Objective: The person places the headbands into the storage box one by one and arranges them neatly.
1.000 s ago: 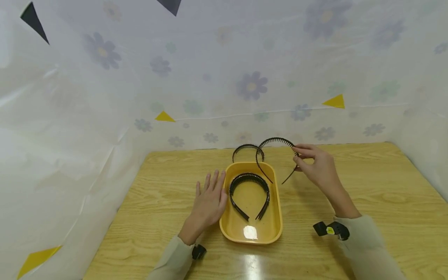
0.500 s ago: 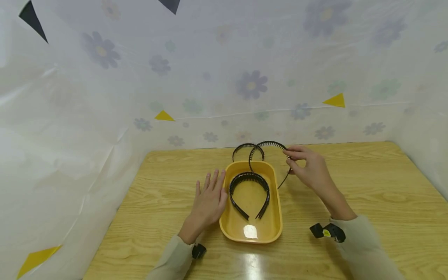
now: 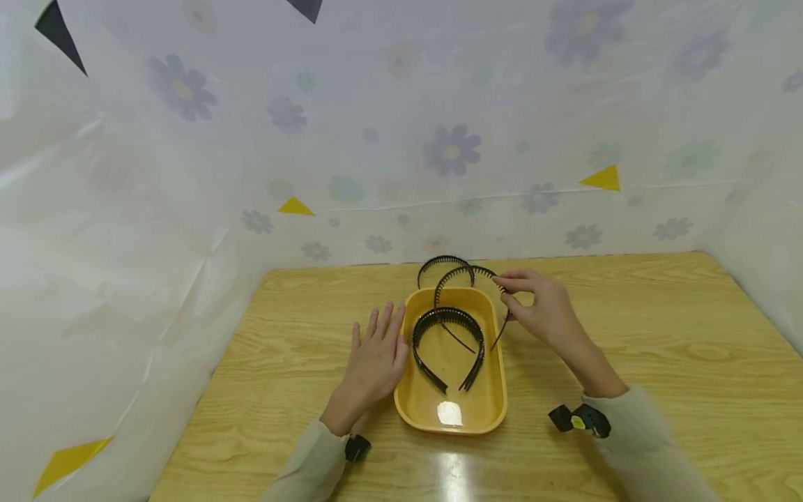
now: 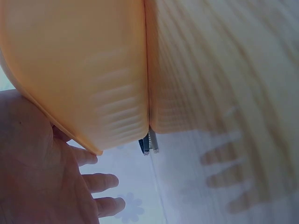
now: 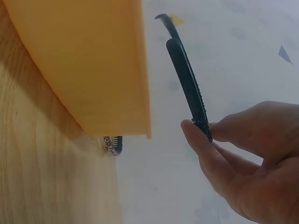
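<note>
My right hand pinches one arm of a black toothed headband between thumb and fingers, over the far right part of a yellow tray. In the right wrist view the pinched headband is seen edge-on above the tray's rim. Several black headbands lie nested inside the tray, their ends toward me. Fingers extended, my left hand rests against the tray's left rim. Another dark headband stands on the table behind the tray, its lower part hidden by the tray.
The wood-grain table reaches back to a pale flowered sheet that hangs around it. Yellow triangles and dark ones are stuck on the sheet. Each wrist carries a black strap.
My right hand has moved left and slightly down, bringing the pinched headband from beside the tray's far right corner to over the tray. The left hand stays put.
</note>
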A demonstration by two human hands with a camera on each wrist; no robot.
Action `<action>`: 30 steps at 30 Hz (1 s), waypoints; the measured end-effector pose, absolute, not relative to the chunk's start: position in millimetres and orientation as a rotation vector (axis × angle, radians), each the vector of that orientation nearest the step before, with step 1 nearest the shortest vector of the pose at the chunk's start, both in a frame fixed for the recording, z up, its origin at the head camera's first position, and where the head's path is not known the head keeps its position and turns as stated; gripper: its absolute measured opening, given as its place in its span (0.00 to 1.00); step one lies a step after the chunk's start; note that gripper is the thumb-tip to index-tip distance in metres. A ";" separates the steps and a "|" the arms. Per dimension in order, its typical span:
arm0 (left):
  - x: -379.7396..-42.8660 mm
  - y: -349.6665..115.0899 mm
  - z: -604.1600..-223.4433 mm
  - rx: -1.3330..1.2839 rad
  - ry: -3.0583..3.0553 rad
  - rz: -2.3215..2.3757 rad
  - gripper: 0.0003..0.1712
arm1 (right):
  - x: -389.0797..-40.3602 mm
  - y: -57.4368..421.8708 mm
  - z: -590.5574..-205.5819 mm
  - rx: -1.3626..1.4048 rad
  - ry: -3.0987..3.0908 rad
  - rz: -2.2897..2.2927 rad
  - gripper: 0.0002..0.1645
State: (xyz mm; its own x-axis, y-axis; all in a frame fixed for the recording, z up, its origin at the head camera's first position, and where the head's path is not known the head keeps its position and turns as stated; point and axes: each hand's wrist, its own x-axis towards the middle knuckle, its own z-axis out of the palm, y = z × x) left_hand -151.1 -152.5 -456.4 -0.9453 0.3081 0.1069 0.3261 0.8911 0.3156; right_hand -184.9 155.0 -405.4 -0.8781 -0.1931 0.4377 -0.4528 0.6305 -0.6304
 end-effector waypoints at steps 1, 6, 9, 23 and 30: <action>-151.2 -152.4 -456.5 -0.503 -3.002 -0.515 0.33 | -184.6 153.8 -405.9 0.518 -2.531 1.098 0.18; -151.3 -151.3 -455.2 -0.499 -3.008 -0.511 0.33 | -183.7 148.7 -408.6 0.527 -2.559 1.145 0.17; -151.1 -150.5 -454.3 -0.497 -3.014 -0.516 0.33 | -182.8 145.6 -409.6 0.539 -2.568 1.197 0.18; -148.9 -150.7 -453.6 -0.503 -3.002 -0.535 0.33 | -175.3 133.2 -412.5 0.576 -2.616 1.054 0.18; -146.8 -150.9 -452.2 -0.503 -3.006 -0.543 0.33 | -171.3 127.2 -415.6 0.591 -2.637 1.060 0.16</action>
State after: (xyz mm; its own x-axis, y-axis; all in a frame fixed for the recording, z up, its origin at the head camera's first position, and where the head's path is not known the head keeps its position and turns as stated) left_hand -146.8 -150.9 -452.2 -0.9461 0.3075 0.1019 0.3237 0.8857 0.3329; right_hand -171.3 127.2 -415.6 -0.8897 -0.2784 0.3618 -0.4514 0.6553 -0.6057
